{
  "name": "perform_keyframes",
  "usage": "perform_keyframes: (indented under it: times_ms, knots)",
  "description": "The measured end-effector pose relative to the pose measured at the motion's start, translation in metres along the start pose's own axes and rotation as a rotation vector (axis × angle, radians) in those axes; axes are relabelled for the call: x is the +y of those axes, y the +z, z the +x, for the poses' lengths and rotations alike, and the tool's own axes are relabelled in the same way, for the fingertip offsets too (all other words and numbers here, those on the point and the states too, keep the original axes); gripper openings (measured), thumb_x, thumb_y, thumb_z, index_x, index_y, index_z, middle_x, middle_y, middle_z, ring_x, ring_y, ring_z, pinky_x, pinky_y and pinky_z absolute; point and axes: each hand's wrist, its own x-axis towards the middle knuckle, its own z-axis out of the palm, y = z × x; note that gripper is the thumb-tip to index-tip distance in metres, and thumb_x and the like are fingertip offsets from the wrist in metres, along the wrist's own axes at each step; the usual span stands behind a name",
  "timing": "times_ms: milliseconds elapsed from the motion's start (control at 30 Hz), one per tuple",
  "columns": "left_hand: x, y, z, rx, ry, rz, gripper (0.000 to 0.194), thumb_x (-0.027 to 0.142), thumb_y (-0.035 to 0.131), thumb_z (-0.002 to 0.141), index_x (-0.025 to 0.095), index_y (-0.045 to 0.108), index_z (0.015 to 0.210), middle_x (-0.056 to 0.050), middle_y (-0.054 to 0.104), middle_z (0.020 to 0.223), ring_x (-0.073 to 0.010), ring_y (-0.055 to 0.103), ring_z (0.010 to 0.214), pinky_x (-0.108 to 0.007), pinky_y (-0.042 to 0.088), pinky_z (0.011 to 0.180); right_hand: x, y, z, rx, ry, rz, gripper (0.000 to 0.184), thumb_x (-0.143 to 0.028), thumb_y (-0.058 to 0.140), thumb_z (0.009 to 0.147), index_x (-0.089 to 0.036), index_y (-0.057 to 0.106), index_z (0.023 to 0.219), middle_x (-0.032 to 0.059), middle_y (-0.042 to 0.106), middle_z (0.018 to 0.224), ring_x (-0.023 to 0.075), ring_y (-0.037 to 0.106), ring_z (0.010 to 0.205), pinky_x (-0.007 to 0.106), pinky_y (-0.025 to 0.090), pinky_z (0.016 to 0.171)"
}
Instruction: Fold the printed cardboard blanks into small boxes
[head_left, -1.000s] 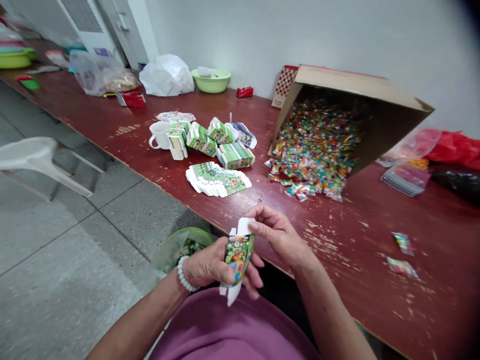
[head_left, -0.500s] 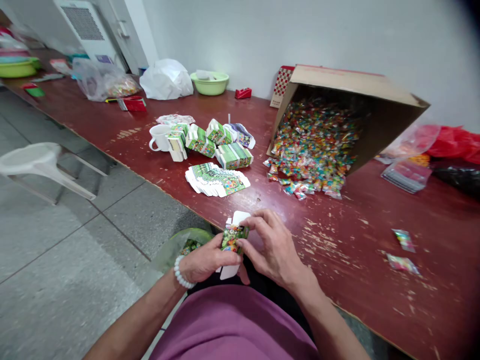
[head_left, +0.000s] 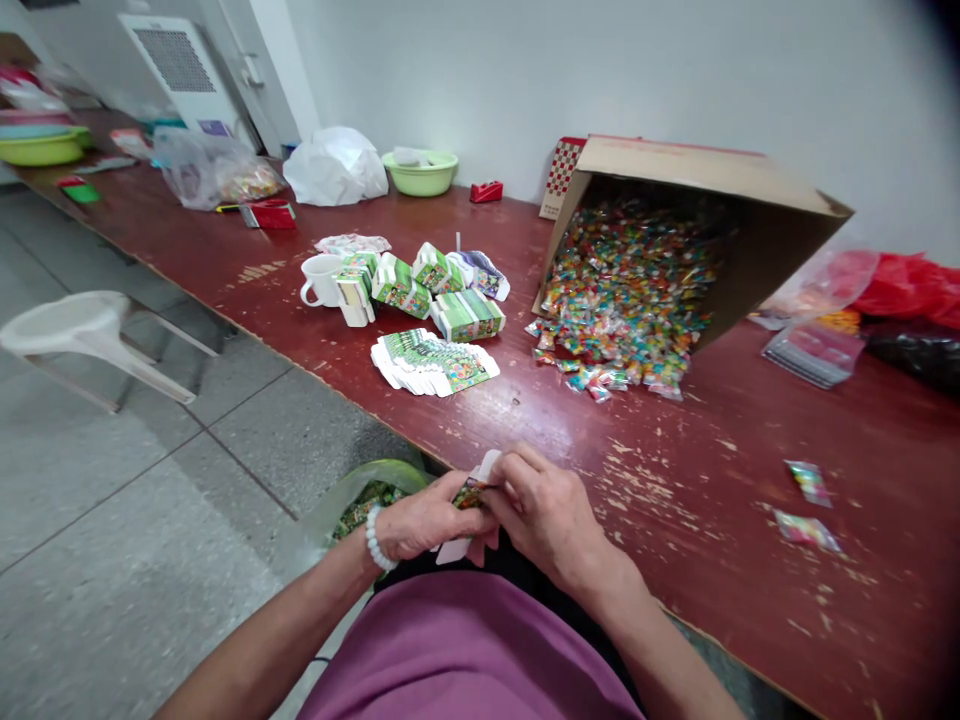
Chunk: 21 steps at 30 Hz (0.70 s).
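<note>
A small green printed carton (head_left: pixel 471 493) with white flaps is between my hands at the table's front edge. My left hand (head_left: pixel 421 520), with a pale bead bracelet at the wrist, wraps round its body. The fingers of my right hand (head_left: pixel 551 515) pinch its upper end and hide part of it. Beyond them, a fanned stack of flat cartons (head_left: pixel 435 362) lies on the red table (head_left: pixel 570 440). Banded bundles of green cartons (head_left: pixel 469 315) sit behind that stack, beside a white mug (head_left: pixel 322 281).
A tipped cardboard box (head_left: pixel 780 240) spills wrapped candies (head_left: pixel 630 300) onto the table. Two loose packets (head_left: pixel 808 482) lie at the right. A lined basin (head_left: pixel 360 500) holding green cartons is below the table edge at the left. A white stool (head_left: pixel 82 325) stands farther left.
The carton has tilted and its printed face shows less. My right fingers have closed in on its upper end. The view has shifted slightly, showing more of the basin's contents.
</note>
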Motion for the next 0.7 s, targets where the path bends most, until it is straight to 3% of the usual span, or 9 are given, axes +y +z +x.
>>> perform_keyframes:
  times_ms: [167,333,467,600,700]
  knots:
    - [-0.004,-0.002,0.002,-0.057,0.003,0.03,0.017,0.032,0.066,0.076,0.016,0.063,0.075,0.001,0.062,0.06,-0.0132,0.058,0.053,-0.024,0.046,0.058,0.004,-0.011,0.001,-0.13,0.019,0.261,0.013,-0.009,0.059,0.083,-0.022,0.059,0.087,-0.0034,0.06,0.073,0.0116,0.055,0.063,0.022,0.038,0.059]
    - [-0.012,-0.001,0.005,-0.134,-0.078,0.061,0.018,0.029,0.069,0.071,0.015,0.059,0.075,0.002,0.06,0.063,-0.0109,0.059,0.053,-0.021,0.047,0.055,0.008,-0.009,0.001,-0.259,0.034,0.297,0.014,-0.007,0.062,0.078,-0.019,0.062,0.085,-0.0033,0.061,0.073,0.0102,0.053,0.063,0.021,0.036,0.059]
    - [-0.011,-0.003,0.005,-0.139,-0.048,0.052,0.037,0.033,0.077,0.066,0.017,0.056,0.091,0.004,0.057,0.074,-0.0085,0.056,0.056,-0.02,0.048,0.054,0.01,-0.009,-0.002,-0.314,0.045,0.327,0.01,-0.01,0.059,0.083,-0.018,0.061,0.078,-0.0024,0.061,0.072,0.01,0.053,0.064,0.021,0.036,0.059]
    - [-0.007,-0.006,0.005,-0.097,-0.028,0.095,0.035,0.034,0.077,0.065,0.017,0.054,0.087,0.005,0.05,0.076,-0.0081,0.05,0.059,-0.021,0.049,0.052,0.013,-0.013,-0.006,-0.388,-0.007,0.426,0.007,-0.016,0.055,0.09,-0.019,0.06,0.092,-0.0006,0.066,0.081,0.0119,0.057,0.069,0.022,0.04,0.063]
    - [-0.006,-0.006,0.008,-0.045,0.006,0.208,0.029,0.027,0.074,0.066,0.016,0.058,0.088,0.004,0.051,0.078,-0.0084,0.049,0.061,-0.018,0.046,0.05,0.014,-0.015,-0.008,-0.453,-0.065,0.423,0.018,-0.021,0.059,0.089,-0.02,0.059,0.108,0.003,0.068,0.095,0.0154,0.06,0.078,0.026,0.044,0.068]
